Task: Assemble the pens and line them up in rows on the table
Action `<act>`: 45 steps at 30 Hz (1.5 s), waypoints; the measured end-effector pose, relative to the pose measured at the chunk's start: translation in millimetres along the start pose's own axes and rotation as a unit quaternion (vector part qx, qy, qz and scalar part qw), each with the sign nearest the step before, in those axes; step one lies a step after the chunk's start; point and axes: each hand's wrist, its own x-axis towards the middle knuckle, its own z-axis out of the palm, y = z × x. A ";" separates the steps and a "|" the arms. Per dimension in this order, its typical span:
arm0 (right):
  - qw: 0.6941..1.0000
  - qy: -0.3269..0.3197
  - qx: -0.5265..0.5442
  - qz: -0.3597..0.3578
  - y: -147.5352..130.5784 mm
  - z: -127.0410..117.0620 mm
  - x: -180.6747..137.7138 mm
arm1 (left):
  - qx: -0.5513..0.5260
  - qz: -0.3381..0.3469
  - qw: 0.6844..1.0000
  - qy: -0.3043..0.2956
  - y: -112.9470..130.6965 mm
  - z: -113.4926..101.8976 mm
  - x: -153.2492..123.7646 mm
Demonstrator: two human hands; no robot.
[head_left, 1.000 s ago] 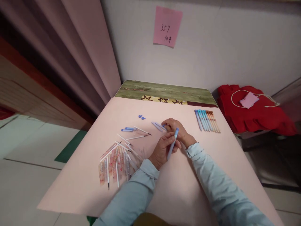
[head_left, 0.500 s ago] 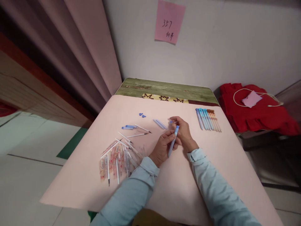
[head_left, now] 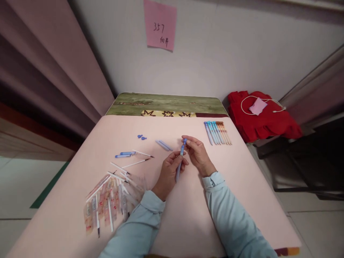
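Note:
My left hand [head_left: 170,172] is closed around a blue pen barrel [head_left: 178,172], which it holds tilted with the darker blue end upward. Pinched in the fingers of my right hand [head_left: 197,152] is a small blue pen cap [head_left: 185,141], right at the barrel's upper end; whether the two touch is hard to tell. Two more blue caps [head_left: 142,137] lie on the table beyond. Nearby rest two pale blue barrels [head_left: 163,145]. Farther left are blue pen parts [head_left: 125,154] beside white refills [head_left: 135,163].
A row of finished-looking pens [head_left: 216,132], blue to brown, lies at the right rear of the pink-covered table [head_left: 188,222]. Clear wrappers and refills [head_left: 113,197] are heaped at front left. A red cloth [head_left: 239,111] with a white cable covers a seat to the right.
My right hand has brought the blue cap to the top of the barrel in my left hand. The camera view has shifted, so the table sits farther left.

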 end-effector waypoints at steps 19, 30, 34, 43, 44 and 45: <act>0.980 -0.132 -0.147 -0.013 -32.2 -10.0 -5.2 | 0.010 0.000 1.000 0.010 -3.5 -2.0 1.9; 0.969 -0.141 -0.203 -0.014 -47.8 -3.8 -13.0 | 0.022 0.154 0.981 0.116 -5.2 -4.2 4.7; 0.928 -0.203 -0.313 0.023 -40.1 5.7 -32.1 | -0.014 0.185 0.962 0.199 -4.8 -8.1 8.9; 0.864 -0.018 -0.500 -0.060 -14.5 34.6 -74.7 | -0.035 0.177 0.963 0.198 -7.1 -10.1 9.9; 0.856 -0.008 -0.514 -0.061 -14.7 36.7 -76.9 | -0.036 0.177 0.964 0.197 -7.2 -10.0 9.5; 0.846 0.003 -0.529 -0.063 -14.6 38.6 -78.7 | -0.035 0.175 0.964 0.196 -7.3 -9.6 8.9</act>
